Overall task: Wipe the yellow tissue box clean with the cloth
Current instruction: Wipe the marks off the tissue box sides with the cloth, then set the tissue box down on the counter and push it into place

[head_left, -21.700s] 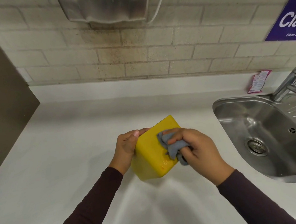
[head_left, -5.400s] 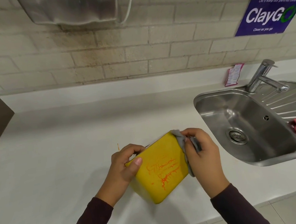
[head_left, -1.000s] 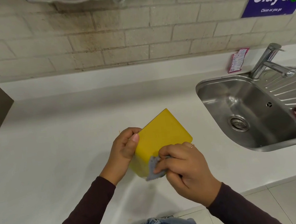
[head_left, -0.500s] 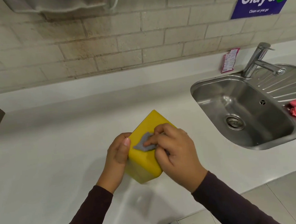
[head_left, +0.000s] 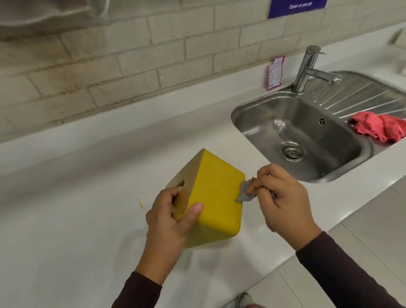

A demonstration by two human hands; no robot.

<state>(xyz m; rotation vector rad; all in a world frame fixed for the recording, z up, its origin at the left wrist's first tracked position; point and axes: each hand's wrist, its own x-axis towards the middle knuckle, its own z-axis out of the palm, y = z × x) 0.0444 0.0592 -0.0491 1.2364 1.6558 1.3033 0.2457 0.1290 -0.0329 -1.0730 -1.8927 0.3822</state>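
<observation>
Tissue box tilted on counter — sink, pink rag well apart.

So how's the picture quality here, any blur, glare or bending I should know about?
Head view: wide-angle bending curves the counter edge and wall tiles; the yellow tissue box, left hand and right hand with the grey cloth read fairly clearly; the top left corner is smeared; the steel sink shows bright highlights; soft shadows lie under the box and arms.

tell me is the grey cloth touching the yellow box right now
Touching. The head view shows the grey cloth, pinched in the right hand, pressed against the right edge of the yellow box.
</observation>
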